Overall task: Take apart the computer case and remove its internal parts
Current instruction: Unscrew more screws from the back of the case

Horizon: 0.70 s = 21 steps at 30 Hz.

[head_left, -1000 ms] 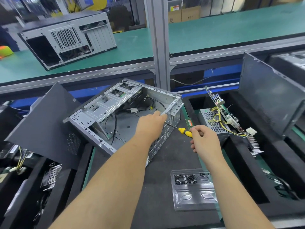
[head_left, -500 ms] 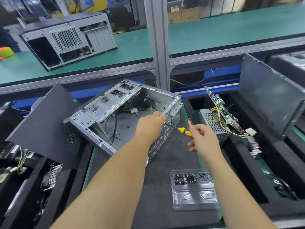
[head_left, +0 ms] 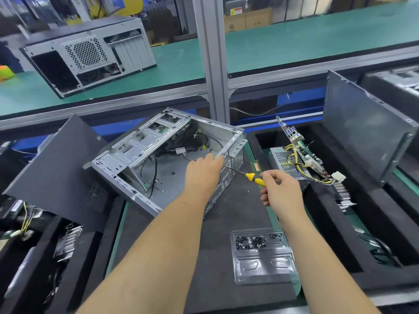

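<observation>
Lying open beneath both hands (head_left: pixel 240 180), computer case (head_left: pixel 145 155).

Dark foam mat (head_left: pixel 226 223) carries open computer case (head_left: pixel 158 155), clear screw tray (head_left: pixel 263 266).

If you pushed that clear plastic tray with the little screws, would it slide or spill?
The clear tray looks thin and light, so it would probably slide easily on the black mat. Its loose screws sit in shallow pockets, so a hard shove might scatter them.
</observation>
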Tool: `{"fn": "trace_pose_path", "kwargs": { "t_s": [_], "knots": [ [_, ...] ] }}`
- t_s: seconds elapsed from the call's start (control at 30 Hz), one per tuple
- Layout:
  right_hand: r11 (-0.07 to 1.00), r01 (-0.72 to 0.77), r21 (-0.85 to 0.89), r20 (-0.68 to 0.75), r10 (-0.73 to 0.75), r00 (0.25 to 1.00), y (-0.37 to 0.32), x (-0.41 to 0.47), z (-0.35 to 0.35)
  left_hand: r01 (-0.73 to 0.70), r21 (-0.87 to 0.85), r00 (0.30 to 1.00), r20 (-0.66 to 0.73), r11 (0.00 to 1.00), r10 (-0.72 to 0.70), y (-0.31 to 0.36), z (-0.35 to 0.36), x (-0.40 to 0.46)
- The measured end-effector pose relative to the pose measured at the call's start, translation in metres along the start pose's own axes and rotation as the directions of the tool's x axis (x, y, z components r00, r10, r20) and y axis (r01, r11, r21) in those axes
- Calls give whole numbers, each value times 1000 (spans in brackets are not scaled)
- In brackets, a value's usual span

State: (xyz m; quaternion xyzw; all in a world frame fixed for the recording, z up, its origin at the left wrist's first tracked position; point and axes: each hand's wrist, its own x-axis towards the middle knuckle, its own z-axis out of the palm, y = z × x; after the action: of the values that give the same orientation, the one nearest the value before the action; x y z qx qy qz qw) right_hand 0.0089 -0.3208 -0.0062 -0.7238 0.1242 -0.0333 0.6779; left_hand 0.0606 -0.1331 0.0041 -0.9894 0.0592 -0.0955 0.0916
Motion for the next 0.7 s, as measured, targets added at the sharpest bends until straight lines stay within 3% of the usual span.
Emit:
{"fn": "trace_pose_path", "kwargs": {
  "t_s": [0.13, 0.27, 0.37, 0.47, 0.7],
  "knots": [
    [999, -23, 25, -54, 25, 998, 6, 0, -6, -28, 26, 993, -111, 999, 31, 7, 1, -15],
    [998, -52, 41, -75, 55, 996, 13, -2, -11, -244, 93, 910, -324, 965, 261, 14, 11, -24],
    [996, -72, 62, -94, 77, 993, 18, -3, -13, -344, -71, 931, -156, 936, 331, 34, 30, -41],
    [996, -77, 53, -122, 83, 989, 23, -3, -18, -242, -264, 956, 103, 934, 277, 59, 52, -67],
    [989, -118, 89, -154, 131, 979, 36, -6, -29, -154, -391, 949, 198, 907, 246, 80, 69, -100]
  ]
}}
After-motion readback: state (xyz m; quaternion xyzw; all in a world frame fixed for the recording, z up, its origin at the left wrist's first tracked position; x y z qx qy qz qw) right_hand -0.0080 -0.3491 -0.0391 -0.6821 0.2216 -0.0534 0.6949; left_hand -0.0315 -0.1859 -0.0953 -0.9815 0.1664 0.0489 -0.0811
